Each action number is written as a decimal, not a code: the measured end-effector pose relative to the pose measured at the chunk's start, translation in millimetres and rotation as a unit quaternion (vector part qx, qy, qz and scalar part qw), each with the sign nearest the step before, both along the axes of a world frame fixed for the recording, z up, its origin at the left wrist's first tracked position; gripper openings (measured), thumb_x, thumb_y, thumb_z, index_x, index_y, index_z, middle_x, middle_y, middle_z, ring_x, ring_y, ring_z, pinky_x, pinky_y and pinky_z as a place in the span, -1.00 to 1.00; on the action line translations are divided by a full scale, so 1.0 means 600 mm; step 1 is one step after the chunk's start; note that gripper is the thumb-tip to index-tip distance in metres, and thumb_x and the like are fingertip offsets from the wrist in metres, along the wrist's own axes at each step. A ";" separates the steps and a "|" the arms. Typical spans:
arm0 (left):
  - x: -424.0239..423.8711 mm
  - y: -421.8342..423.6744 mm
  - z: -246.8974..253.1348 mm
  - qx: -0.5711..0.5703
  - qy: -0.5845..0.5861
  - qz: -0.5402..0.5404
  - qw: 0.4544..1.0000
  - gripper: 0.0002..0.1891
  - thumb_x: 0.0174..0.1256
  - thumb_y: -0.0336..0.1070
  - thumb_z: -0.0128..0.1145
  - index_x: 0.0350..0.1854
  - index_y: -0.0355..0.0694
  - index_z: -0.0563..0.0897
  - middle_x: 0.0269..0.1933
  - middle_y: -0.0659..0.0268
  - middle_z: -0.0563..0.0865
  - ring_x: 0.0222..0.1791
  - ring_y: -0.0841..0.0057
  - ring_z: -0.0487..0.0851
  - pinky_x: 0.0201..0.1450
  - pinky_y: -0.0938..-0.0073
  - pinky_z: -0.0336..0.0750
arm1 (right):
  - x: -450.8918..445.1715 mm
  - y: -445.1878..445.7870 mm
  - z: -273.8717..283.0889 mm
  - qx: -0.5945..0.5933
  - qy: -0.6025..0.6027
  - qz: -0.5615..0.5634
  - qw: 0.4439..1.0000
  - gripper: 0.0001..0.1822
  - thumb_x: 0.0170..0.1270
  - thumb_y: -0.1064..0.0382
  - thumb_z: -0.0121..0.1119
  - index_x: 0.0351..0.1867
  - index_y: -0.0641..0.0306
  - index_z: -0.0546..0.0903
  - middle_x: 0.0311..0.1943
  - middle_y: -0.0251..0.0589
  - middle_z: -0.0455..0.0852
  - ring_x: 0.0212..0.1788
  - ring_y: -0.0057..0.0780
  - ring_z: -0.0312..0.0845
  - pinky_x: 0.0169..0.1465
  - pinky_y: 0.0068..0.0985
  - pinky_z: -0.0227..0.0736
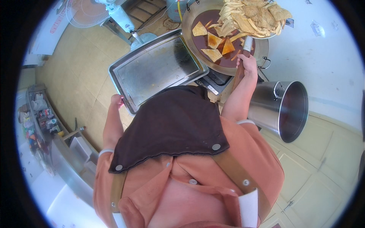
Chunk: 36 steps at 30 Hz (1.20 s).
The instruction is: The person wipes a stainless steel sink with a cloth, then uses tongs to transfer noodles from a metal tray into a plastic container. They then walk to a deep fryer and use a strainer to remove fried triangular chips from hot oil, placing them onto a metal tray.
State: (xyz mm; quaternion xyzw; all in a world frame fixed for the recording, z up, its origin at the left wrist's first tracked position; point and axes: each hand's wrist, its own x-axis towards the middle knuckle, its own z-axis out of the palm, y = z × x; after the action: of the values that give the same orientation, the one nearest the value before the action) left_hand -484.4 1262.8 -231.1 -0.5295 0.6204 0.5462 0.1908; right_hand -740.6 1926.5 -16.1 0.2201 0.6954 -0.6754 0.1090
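My left hand (117, 100) grips the near left corner of a large metal tray (148, 77), which bears only a little oily liquid. The tray's far right corner lies against the rim of a wide wok (199, 54). My right hand (247, 63) is closed around the wooden handle (240, 73) of a big strainer. Its bowl, heaped with yellowish tofu skin strips and flat pieces (253, 17), is over the right part of the wok. In the wok, several triangular pieces (213, 40) and some strips float in reddish-brown broth (202, 20).
A tall steel stockpot (265, 105) with dark contents stands right of the wok. A stove (216, 81) is under the wok. A fan (119, 18) and a gas cylinder (174, 10) stand beyond the tray. A loaded shelf (45, 114) is at the left.
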 end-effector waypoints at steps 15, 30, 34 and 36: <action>0.007 -0.008 -0.017 0.022 0.010 0.013 1.000 -0.95 0.21 -0.49 0.16 -0.35 -0.23 0.55 -0.42 0.26 0.60 -0.44 0.43 0.59 -0.28 0.27 0.59 | 0.003 0.000 0.002 0.013 0.005 0.004 1.000 -0.88 0.20 0.43 0.26 -0.30 0.39 0.54 -0.56 -0.21 0.61 -0.63 -0.46 0.52 -0.58 -0.45 0.48; 0.000 0.020 0.026 -0.018 0.004 -0.002 1.000 -0.96 0.19 -0.51 0.14 -0.39 -0.25 0.56 -0.43 0.24 0.59 -0.48 0.43 0.59 -0.37 0.30 0.59 | 0.004 -0.002 -0.004 0.017 -0.003 0.009 1.000 -0.91 0.20 0.41 0.25 -0.34 0.37 0.57 -0.56 -0.24 0.61 -0.62 -0.47 0.52 -0.57 -0.46 0.48; -0.002 0.016 0.023 0.000 0.008 0.017 1.000 -0.94 0.19 -0.51 0.15 -0.41 -0.24 0.55 -0.47 0.26 0.56 -0.53 0.45 0.55 -0.43 0.33 0.54 | 0.002 0.003 -0.014 0.003 0.000 0.023 1.000 -0.90 0.19 0.40 0.26 -0.32 0.36 0.57 -0.56 -0.25 0.61 -0.63 -0.48 0.51 -0.57 -0.46 0.47; 0.004 0.025 0.025 -0.004 0.018 0.018 1.000 -0.90 0.18 -0.49 0.18 -0.46 -0.21 0.53 -0.53 0.30 0.52 -0.59 0.49 0.49 -0.54 0.41 0.44 | 0.011 0.002 -0.012 -0.007 -0.011 0.023 1.000 -0.90 0.19 0.40 0.26 -0.31 0.35 0.57 -0.56 -0.27 0.60 -0.63 -0.48 0.50 -0.57 -0.46 0.47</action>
State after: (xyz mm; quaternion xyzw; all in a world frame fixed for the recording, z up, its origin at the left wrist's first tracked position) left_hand -482.1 1277.6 -216.3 -0.5312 0.6166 0.5564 0.1676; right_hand -734.2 1928.0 -23.4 0.2103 0.6942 -0.6753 0.1336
